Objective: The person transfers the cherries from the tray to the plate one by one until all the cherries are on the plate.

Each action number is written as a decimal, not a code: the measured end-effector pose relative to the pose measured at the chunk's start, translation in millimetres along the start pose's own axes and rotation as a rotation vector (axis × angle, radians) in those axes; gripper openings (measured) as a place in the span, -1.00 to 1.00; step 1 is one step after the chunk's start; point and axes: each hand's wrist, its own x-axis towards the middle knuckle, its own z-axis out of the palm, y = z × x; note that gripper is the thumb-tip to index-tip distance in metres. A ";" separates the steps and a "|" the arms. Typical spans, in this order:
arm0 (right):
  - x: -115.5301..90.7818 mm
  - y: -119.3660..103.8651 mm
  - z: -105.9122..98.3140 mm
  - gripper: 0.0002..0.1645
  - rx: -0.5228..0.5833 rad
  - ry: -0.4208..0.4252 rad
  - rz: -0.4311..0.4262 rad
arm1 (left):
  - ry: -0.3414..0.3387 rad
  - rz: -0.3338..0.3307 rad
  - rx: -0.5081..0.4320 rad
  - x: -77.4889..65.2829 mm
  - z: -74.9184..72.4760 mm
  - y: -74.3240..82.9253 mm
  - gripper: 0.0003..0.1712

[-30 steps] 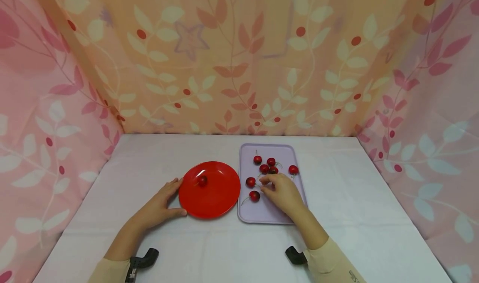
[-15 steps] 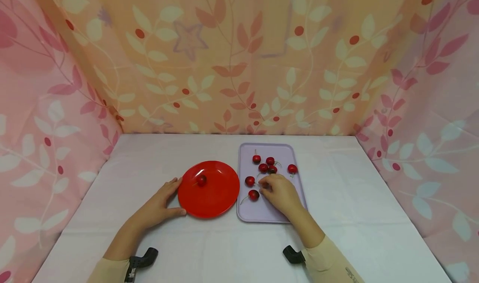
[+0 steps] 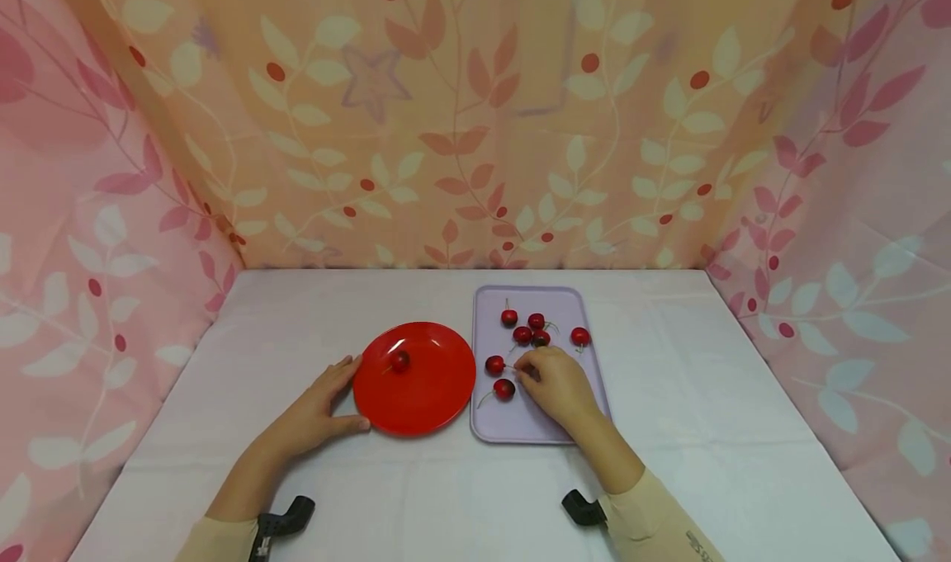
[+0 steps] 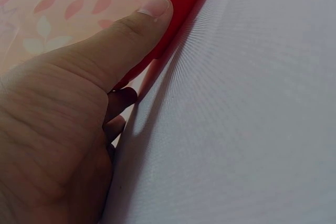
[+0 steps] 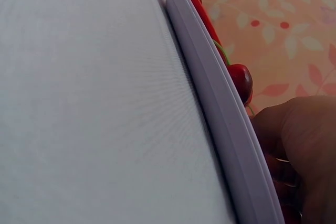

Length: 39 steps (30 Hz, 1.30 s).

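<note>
A red plate [image 3: 416, 397] lies left of centre with one cherry [image 3: 400, 361] on it. My left hand [image 3: 315, 409] rests against the plate's left side, thumb and fingers spread along the rim; the left wrist view has the thumb [image 4: 139, 30] straight on the red edge. Beside the plate is a lilac tray [image 3: 531, 430] holding several cherries. Over its middle, my right hand [image 3: 557, 384] pinches the stem of a cherry [image 3: 494, 366] between thumb and fingertips. Another cherry [image 3: 504, 389] sits just in front of it. In the right wrist view, the tray's edge partly hides the fingers.
At the tray's back are more cherries [image 3: 522, 336], some clustered together, and one cherry [image 3: 580, 337] near the right rim. A white cloth [image 3: 416, 496] covers the table. Patterned curtains [image 3: 475, 116] stand behind and at both sides.
My right fingertips have closed together on the cherry's stem, and that cherry has shifted slightly. The left hand and plate keep their places.
</note>
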 end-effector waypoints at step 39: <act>11.0 -29.8 -27.3 -0.86 0.219 0.064 -0.078 | -0.006 0.000 0.010 0.4 1.9 0.4 0.27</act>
